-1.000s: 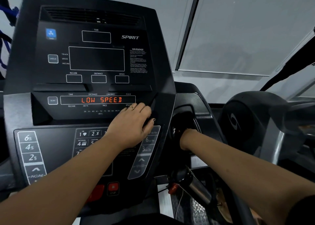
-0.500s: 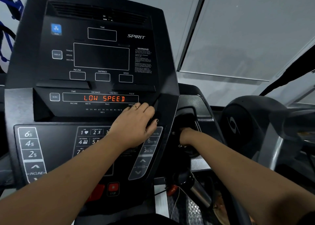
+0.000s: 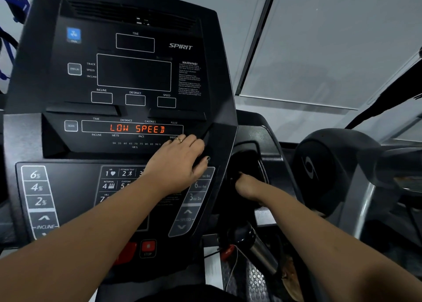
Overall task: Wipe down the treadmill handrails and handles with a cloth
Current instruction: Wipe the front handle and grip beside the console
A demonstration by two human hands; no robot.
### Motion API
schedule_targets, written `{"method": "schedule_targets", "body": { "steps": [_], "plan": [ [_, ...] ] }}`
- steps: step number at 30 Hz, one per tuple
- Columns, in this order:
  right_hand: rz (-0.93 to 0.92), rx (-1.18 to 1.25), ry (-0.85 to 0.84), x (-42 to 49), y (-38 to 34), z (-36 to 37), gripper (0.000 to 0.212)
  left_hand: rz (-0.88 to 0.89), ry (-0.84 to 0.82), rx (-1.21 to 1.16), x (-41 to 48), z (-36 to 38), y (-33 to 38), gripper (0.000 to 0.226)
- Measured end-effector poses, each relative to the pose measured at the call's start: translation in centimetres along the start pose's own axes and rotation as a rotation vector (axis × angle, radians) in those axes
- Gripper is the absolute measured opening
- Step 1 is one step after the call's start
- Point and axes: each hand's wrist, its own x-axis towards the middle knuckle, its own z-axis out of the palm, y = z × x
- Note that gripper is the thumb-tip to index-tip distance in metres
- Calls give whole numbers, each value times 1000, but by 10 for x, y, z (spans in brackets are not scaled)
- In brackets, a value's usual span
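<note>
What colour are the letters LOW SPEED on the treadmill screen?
Orange-red letters on a black screen, seen best in the head view.

The black Spirit treadmill console [image 3: 127,73] stands upright across the frame from 9 to 12 o'clock, its strip display reading LOW SPEED in orange, while at 5 o'clock a chrome handle [image 3: 262,253] with a black end cap slants toward 5 o'clock.

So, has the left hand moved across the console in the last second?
No. The left hand still rests at the same place, knuckles just under the right end of the LOW SPEED display.
</note>
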Motion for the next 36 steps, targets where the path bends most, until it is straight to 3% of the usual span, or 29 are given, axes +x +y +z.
{"method": "schedule_targets", "body": {
  "steps": [3, 6, 9, 16, 20, 21, 23, 24, 29, 33, 36],
  "plan": [
    [-81, -13, 62, -21, 0, -9, 36, 2, 5, 5, -1, 0, 0, 27],
    [-188, -140, 95, -37, 7, -16, 9, 5, 17, 16, -2, 1, 0, 27],
    [-264, -232, 85, -44, 15, -23, 22, 5, 26, 25, -2, 3, -1, 27],
    [-203, -426, -157, -32, 22, -31, 49, 4, 28, 35, -1, 3, 0, 29],
    [-169, -266, -247, -23, 16, -20, 101, 4, 42, 37, 1, 3, 0, 28],
    [-160, -280, -259, -21, 11, -14, 93, 4, 44, 39, 1, 3, 0, 28],
    [-162, -353, -195, -14, 4, 0, 56, 8, 42, 40, 2, 4, 0, 28],
    [-184, -363, -133, -13, 0, 5, 50, 11, 41, 39, 2, 4, 0, 27],
    [-129, -117, 102, 1, -2, 19, 40, 21, 33, 29, 4, 2, 0, 28],
    [-117, 192, 204, 19, -7, 28, 67, 19, 31, 34, 4, 1, 0, 28],
    [-85, 200, 267, 18, -15, 29, 51, 11, 19, 28, 4, 0, 1, 24]
  ]
}}
